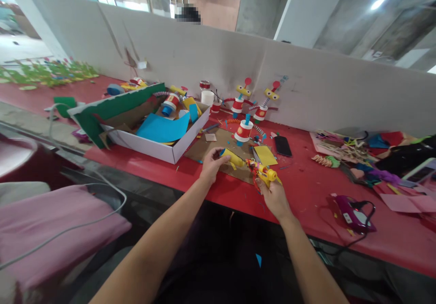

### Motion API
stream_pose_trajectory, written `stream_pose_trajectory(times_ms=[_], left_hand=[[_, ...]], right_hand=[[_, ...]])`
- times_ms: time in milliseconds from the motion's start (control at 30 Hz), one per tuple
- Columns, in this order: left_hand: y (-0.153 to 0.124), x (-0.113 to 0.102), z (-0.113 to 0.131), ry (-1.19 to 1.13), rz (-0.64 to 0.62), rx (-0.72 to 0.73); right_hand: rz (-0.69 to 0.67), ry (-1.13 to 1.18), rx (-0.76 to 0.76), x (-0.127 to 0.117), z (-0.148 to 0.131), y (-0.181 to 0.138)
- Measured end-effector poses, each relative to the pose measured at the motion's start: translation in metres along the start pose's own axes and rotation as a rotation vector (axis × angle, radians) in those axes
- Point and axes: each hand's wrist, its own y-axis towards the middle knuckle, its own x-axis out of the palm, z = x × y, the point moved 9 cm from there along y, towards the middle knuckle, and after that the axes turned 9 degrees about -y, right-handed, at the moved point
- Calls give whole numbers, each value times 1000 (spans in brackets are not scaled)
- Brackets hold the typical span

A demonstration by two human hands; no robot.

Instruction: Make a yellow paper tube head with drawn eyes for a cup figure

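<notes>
My left hand [211, 162] is closed around a rolled yellow paper tube [234, 158] with a blue end. In my right hand [270, 194] is a yellow hot glue gun [265, 172], its nozzle pointing left at the tube's right end. Whether the nozzle touches the paper I cannot tell. Beneath both hands lies a brown cardboard sheet [197, 149]. Just beyond them stands a red and white paper-cup figure [244, 131] with a blue coiled neck and coiled arms. A yellow paper sheet [266, 155] lies beyond the glue gun.
A white box [150, 149] with blue paper and figure parts stands at left. Two finished-looking cup figures [238, 105] lean near the back wall. A black phone [283, 146] lies right of the yellow sheet. Farther right are a purple device [354, 213] with a cable and craft scraps [340, 145].
</notes>
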Motion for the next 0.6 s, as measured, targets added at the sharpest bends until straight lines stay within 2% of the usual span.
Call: stream_pose_trajectory(times_ms=[333,433,600], left_hand=[[1,-1,0,-54,3,-14],[1,-2,-2,-78,-5,-33],[-1,4,-6,-150,-72,-78]], right_hand=[[-31,-178,28,-1,16,0],[-5,-305,90,-14,34,1],[76,-508,263,-50,82,2]])
